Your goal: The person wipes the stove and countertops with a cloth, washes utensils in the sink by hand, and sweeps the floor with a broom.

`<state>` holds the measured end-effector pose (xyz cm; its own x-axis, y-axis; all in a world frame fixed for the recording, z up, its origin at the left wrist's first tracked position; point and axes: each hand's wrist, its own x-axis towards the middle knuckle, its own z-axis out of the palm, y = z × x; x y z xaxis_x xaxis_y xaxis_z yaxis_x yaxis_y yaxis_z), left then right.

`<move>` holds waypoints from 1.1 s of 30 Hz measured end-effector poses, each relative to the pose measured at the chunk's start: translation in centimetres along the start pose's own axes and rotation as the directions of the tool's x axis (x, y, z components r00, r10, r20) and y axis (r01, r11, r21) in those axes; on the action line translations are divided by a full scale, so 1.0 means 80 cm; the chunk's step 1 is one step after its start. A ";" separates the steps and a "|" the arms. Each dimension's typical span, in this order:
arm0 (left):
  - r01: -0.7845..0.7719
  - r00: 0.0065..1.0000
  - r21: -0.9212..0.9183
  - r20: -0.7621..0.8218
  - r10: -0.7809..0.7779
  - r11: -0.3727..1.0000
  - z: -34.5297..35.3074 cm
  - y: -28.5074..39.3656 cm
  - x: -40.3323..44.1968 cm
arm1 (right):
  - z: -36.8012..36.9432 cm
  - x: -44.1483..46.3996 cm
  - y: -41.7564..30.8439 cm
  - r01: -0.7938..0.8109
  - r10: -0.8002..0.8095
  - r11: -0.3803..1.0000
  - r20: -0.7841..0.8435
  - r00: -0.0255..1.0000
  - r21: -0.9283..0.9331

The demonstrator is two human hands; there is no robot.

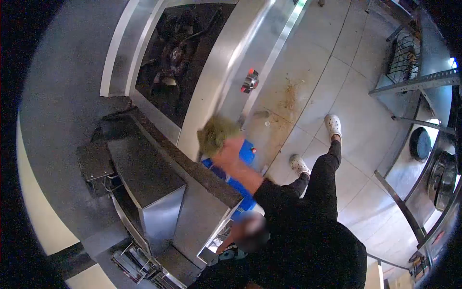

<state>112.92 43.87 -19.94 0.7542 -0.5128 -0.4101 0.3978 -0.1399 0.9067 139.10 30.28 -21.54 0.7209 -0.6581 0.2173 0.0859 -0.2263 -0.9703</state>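
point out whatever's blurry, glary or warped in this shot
Head view: motion blur on the hand and green wad it grips; glare on floor tiles and metal edge; recess in shadow; smudged patch below blue object; straight lines bow; corners black.

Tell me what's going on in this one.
A person in dark clothes and pale clogs stands on a tiled floor beside steel kitchen equipment. Their bare right hand, blurred, grips a bunched olive-green cloth above a blue object; whether the cloth touches anything is unclear. Blurring hides what the other hand is doing. Brown residue lies scattered on the floor nearby.
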 end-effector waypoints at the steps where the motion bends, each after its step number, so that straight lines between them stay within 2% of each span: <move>1: 0.228 0.973 0.250 -0.031 -0.227 0.941 -0.004 0.024 0.001 | -0.001 -0.003 0.002 0.182 -0.183 0.983 -0.047 0.982 -0.029; 2: 0.424 0.899 0.464 -0.114 -0.422 0.778 -0.007 0.032 0.004 | -0.011 0.050 -0.007 -0.184 0.182 0.983 -0.141 0.973 -0.007; 3: 0.470 0.882 0.405 -0.189 -0.432 0.784 -0.007 0.027 0.007 | -0.005 0.120 0.006 -0.037 0.080 0.994 -0.454 0.888 0.102; 4: 0.519 0.853 0.343 -0.262 -0.451 0.783 -0.006 0.025 0.004 | -0.003 0.124 0.013 -0.041 0.079 0.995 -0.449 0.890 0.093; 6: 0.528 0.848 0.330 -0.244 -0.470 0.783 -0.006 0.026 0.014 | -0.006 0.131 0.022 -0.127 0.108 0.992 -0.418 0.902 -0.016; 7: 0.349 0.935 0.569 -0.155 -0.320 0.745 -0.008 0.017 0.015 | 0.002 0.069 0.020 -0.059 0.043 0.998 -0.367 0.929 -0.032; 8: 0.144 0.982 0.756 -0.032 -0.185 0.638 -0.008 0.011 0.016 | 0.009 0.004 0.014 0.004 -0.017 0.999 -0.311 0.950 -0.041; 9: 0.194 0.976 0.681 -0.064 -0.207 0.706 0.006 0.032 0.026 | 0.004 0.007 0.006 0.011 -0.022 0.999 -0.311 0.950 -0.038; 10: 0.196 0.976 0.686 -0.071 -0.203 0.701 0.004 0.022 0.021 | -0.001 0.012 -0.008 0.075 -0.074 0.997 -0.281 0.957 -0.010; 11: 0.061 0.998 0.642 -0.026 -0.059 0.764 0.000 0.006 0.013 | -0.005 0.014 -0.015 0.141 -0.131 0.990 -0.250 0.959 0.019; 12: -0.089 0.995 0.587 0.013 0.100 0.804 -0.004 -0.009 0.010 | 0.002 0.058 0.008 0.019 0.006 0.998 -0.361 0.932 0.066; 13: -0.097 0.993 0.586 0.009 0.114 0.805 -0.003 -0.005 0.013 | 0.011 0.103 0.028 -0.097 0.144 0.988 -0.457 0.878 0.124; 15: 0.278 0.960 0.583 -0.159 -0.228 0.763 0.002 0.016 0.007 | 0.018 0.069 0.031 -0.122 0.169 0.983 -0.415 0.894 0.137; 18: 0.204 0.978 0.572 -0.093 -0.184 0.794 -0.004 -0.035 -0.010 | 0.020 0.018 0.027 -0.178 0.222 0.970 -0.313 0.923 0.164; 19: -0.061 0.992 0.552 -0.060 0.113 0.832 -0.001 -0.047 -0.012 | 0.019 0.004 0.021 -0.177 0.221 0.970 -0.310 0.925 0.164; 20: -0.061 0.992 0.553 -0.061 0.114 0.831 0.007 -0.025 -0.002 | 0.017 -0.012 0.014 -0.183 0.203 0.978 -0.242 0.949 0.105; 22: 0.242 0.970 0.491 -0.110 -0.216 0.837 0.019 0.027 0.004 | 0.023 -0.033 0.001 -0.176 0.176 0.984 -0.096 0.980 -0.001; 23: 0.264 0.962 0.437 -0.185 -0.201 0.860 0.024 0.034 0.001 | 0.020 0.025 0.008 -0.192 0.378 0.722 -0.146 0.914 0.665; 24: 0.256 0.964 0.430 -0.185 -0.193 0.866 0.021 0.029 0.000 | 0.018 0.085 0.026 0.013 0.127 0.973 -0.583 0.803 0.230; 25: 0.276 0.959 0.483 -0.192 -0.207 0.831 0.016 0.022 -0.006 | 0.013 0.141 0.047 -0.102 0.338 0.866 -0.422 0.841 0.490; 26: 0.299 0.954 0.536 -0.203 -0.223 0.789 0.014 0.021 -0.014 | 0.013 0.189 0.092 -0.084 0.320 0.846 -0.376 0.869 0.526; 28: 0.301 0.954 0.596 -0.200 -0.226 0.744 0.016 0.036 -0.020 | -0.047 0.229 0.018 0.065 0.072 0.933 -0.361 0.930 0.354; 29: 0.279 0.960 0.569 -0.193 -0.205 0.773 0.015 0.042 -0.023 | -0.054 0.217 0.000 0.070 0.067 0.933 -0.363 0.929 0.353; 31: 0.228 0.972 0.585 -0.178 -0.151 0.778 0.007 0.043 -0.023 | -0.076 0.162 -0.043 0.195 -0.183 0.979 -0.152 0.971 0.065; 32: 0.215 0.976 0.585 -0.165 -0.146 0.782 0.006 0.051 -0.021 | -0.079 0.117 -0.076 0.183 -0.186 0.982 -0.086 0.979 -0.039; 33: 0.167 0.983 0.602 -0.166 -0.082 0.781 0.005 0.059 -0.015 | -0.067 0.079 -0.092 0.264 -0.264 0.964 0.021 0.964 0.012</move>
<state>113.66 43.49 -15.09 0.7956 -0.3517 -0.4933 0.1217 -0.7049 0.6988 139.33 23.95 -12.49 0.6867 -0.5598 0.4638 0.2818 -0.3831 -0.8797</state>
